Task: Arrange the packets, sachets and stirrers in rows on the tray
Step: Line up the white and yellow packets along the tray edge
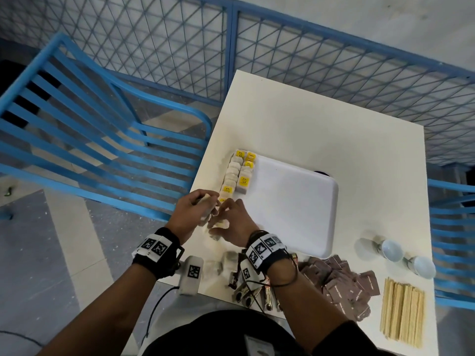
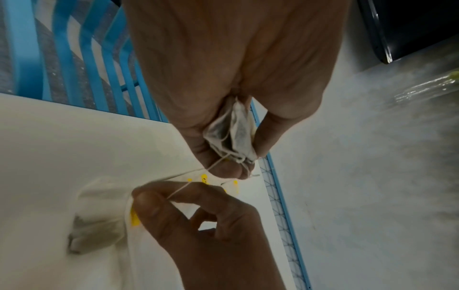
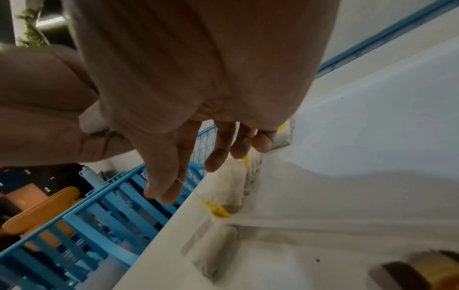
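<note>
Two rows of tea bags with yellow tags (image 1: 237,173) lie along the left edge of the white tray (image 1: 303,201). At the near end of those rows, my left hand (image 1: 207,208) grips a small bunch of tea bags (image 2: 233,133) above the table. A thin string (image 2: 196,180) runs from the bunch to my right hand (image 1: 223,214), and thumb and forefinger (image 3: 161,194) pinch it. A yellow tag (image 3: 216,210) and more tea bags (image 3: 229,188) lie just below the hands. Most of the tray surface is bare.
Loose tea bags (image 1: 226,260) and stick sachets (image 1: 264,294) lie by my right wrist. A pile of brown sachets (image 1: 339,281), a bundle of wooden stirrers (image 1: 401,312) and two tipped paper cups (image 1: 385,249) are at the table's near right. Blue slatted chairs (image 1: 90,140) stand on both sides.
</note>
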The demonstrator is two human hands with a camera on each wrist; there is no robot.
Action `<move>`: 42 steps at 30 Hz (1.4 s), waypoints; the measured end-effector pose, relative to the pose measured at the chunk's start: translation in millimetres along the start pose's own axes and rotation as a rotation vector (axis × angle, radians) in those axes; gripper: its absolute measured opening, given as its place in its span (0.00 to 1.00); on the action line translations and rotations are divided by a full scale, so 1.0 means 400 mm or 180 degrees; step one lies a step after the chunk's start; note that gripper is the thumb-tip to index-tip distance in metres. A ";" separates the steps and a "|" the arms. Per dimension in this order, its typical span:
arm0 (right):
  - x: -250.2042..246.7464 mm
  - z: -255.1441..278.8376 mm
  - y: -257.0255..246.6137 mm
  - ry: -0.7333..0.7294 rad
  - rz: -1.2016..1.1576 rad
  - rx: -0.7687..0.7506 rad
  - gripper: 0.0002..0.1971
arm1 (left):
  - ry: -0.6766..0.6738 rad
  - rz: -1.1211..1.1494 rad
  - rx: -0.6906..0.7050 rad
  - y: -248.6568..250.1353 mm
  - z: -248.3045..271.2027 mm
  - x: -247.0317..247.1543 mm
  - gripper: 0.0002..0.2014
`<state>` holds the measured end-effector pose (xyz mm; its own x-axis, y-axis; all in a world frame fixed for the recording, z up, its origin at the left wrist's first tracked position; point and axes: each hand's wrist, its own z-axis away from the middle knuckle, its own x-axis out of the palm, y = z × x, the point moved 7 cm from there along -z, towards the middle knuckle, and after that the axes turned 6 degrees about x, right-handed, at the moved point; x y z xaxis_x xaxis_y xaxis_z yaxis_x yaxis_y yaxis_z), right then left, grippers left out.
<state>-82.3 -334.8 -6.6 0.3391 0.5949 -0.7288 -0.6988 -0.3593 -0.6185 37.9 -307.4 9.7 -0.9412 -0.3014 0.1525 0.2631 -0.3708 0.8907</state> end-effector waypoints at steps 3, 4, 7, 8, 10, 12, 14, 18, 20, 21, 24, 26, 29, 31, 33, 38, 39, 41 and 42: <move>0.003 0.010 0.030 0.0144 -0.0396 0.0234 0.05 | 0.0142 0.0154 0.0083 0.003 -0.004 -0.007 0.06; -0.005 0.014 0.042 0.0213 -0.0615 0.0300 0.05 | 0.0211 0.0170 0.0136 0.006 -0.006 -0.012 0.06; -0.062 0.044 0.072 0.0158 -0.1363 0.0577 0.05 | 0.0431 0.0231 0.0293 0.015 -0.012 -0.025 0.07; -0.079 0.053 0.080 0.0058 -0.1540 0.0616 0.04 | 0.0510 0.0251 0.0323 0.016 -0.013 -0.027 0.07; -0.115 0.072 0.085 -0.0062 -0.1756 0.0641 0.05 | 0.0677 0.0263 0.0329 0.015 -0.014 -0.029 0.07; -0.147 0.086 0.086 -0.0072 -0.1896 0.0678 0.06 | 0.0821 0.0268 0.0258 0.012 -0.016 -0.025 0.10; -0.174 0.098 0.084 -0.0061 -0.1954 0.0692 0.06 | 0.0895 0.0387 0.0126 0.005 -0.015 -0.013 0.11; -0.222 0.114 0.088 0.0176 -0.2022 0.0623 0.05 | 0.0852 0.0752 -0.0156 -0.009 -0.005 0.028 0.10; -0.242 0.116 0.092 0.0414 -0.2049 0.0593 0.05 | 0.0771 0.0789 -0.0283 -0.015 0.004 0.048 0.09; -0.248 0.116 0.092 0.0513 -0.2056 0.0585 0.05 | 0.0700 0.0729 -0.0368 -0.019 0.007 0.055 0.08; -0.265 0.119 0.089 0.0668 -0.2042 0.0586 0.06 | 0.0225 0.0484 -0.0623 -0.027 0.023 0.090 0.07; -0.277 0.123 0.081 0.0702 -0.2115 0.0567 0.06 | -0.0124 0.0522 -0.0688 -0.027 0.033 0.119 0.07; -0.300 0.123 0.079 0.0844 -0.2201 0.0564 0.05 | -0.0471 0.0419 -0.0631 -0.028 0.048 0.150 0.10; -0.314 0.120 0.084 0.0943 -0.2207 0.0583 0.04 | -0.0640 0.0205 -0.0589 -0.028 0.055 0.162 0.14; -0.326 0.117 0.089 0.0965 -0.2200 0.0581 0.05 | -0.0717 0.0084 -0.0595 -0.028 0.061 0.168 0.16; -0.363 0.114 0.108 0.1049 -0.2111 0.0641 0.04 | -0.0832 0.0064 -0.0475 -0.020 0.063 0.173 0.14; -0.369 0.115 0.111 0.1070 -0.2080 0.0658 0.05 | -0.0821 0.0012 -0.0419 -0.018 0.061 0.170 0.11; -0.376 0.114 0.111 0.1075 -0.2036 0.0673 0.05 | -0.0777 -0.0099 -0.0299 -0.014 0.055 0.167 0.06; -0.376 0.114 0.109 0.1059 -0.2017 0.0677 0.05 | -0.0717 -0.0145 -0.0242 -0.012 0.051 0.168 0.06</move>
<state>-192.7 -407.2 89.6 0.8665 0.3807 -0.3230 -0.4015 0.1469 -0.9040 -30.8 -307.8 24.4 -0.9738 -0.0826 0.2121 0.2264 -0.4473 0.8653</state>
